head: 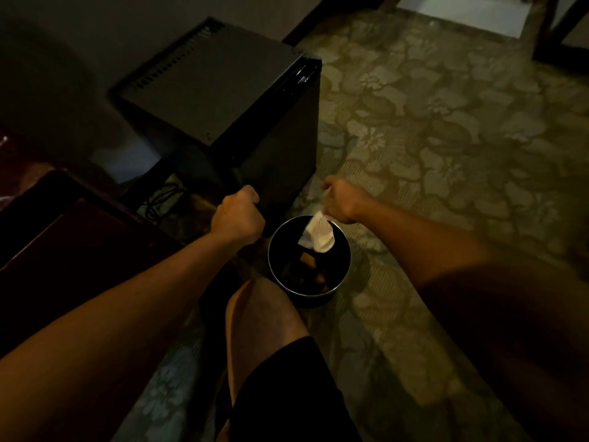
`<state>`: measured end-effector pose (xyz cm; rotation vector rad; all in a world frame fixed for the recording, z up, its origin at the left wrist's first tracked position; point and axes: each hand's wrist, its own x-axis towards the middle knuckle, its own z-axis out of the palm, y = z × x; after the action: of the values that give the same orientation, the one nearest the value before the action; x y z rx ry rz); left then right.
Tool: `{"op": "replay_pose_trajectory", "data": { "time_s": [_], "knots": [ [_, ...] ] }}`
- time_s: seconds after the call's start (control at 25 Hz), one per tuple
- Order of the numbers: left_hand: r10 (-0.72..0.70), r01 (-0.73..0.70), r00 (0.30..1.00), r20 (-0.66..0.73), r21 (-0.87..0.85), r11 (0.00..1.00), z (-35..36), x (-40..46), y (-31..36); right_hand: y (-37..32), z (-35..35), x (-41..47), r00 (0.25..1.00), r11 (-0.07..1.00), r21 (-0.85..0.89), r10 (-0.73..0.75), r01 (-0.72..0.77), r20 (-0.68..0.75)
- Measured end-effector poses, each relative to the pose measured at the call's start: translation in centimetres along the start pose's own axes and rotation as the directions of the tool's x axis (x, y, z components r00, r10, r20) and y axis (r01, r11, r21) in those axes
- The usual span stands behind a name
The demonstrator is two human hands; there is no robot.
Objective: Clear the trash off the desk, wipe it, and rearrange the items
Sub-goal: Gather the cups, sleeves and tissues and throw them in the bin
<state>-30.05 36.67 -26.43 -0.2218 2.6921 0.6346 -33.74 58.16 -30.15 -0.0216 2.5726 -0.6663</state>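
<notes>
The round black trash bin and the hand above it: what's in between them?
In the head view, a crumpled white tissue hangs from the right hand, dangling over the round black trash bin's open mouth. Nothing else shows between them.

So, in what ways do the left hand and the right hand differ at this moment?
The right hand pinches a crumpled white tissue that hangs over the open trash bin; the left hand shows nothing in its curled fingers. The right hand is above the bin's far rim, while the left hand is beside the bin, in front of the black cabinet. Both hands are curled, with bare forearms reaching forward.
</notes>
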Motion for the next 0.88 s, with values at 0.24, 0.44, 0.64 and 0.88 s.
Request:
{"op": "replay_pose_trajectory", "data": {
  "time_s": [0.24,0.44,0.64,0.88],
  "knots": [
    [0.053,-0.057,0.997,0.048,0.087,0.995,-2.5,-1.1,1.2,-3.1,-3.8,-1.7,0.977,0.945,-0.253,-0.212,0.207,0.008],
    [0.12,-0.124,0.992,0.03,0.173,0.977,-5.6,-3.0,2.1,-7.0,-6.9,-4.2,0.96,0.842,-0.469,-0.272,0.268,0.06],
    [0.174,-0.147,0.983,-0.06,0.306,0.941,-9.4,-6.0,3.0,-10.4,-10.6,-7.2,0.945,0.789,-0.548,-0.326,0.277,0.009],
    [0.293,-0.195,0.94,-0.173,0.434,0.879,-14.9,-9.7,3.9,-15.3,-13.9,-10.5,0.906,0.751,-0.584,-0.419,0.309,-0.059]
  ]
}}
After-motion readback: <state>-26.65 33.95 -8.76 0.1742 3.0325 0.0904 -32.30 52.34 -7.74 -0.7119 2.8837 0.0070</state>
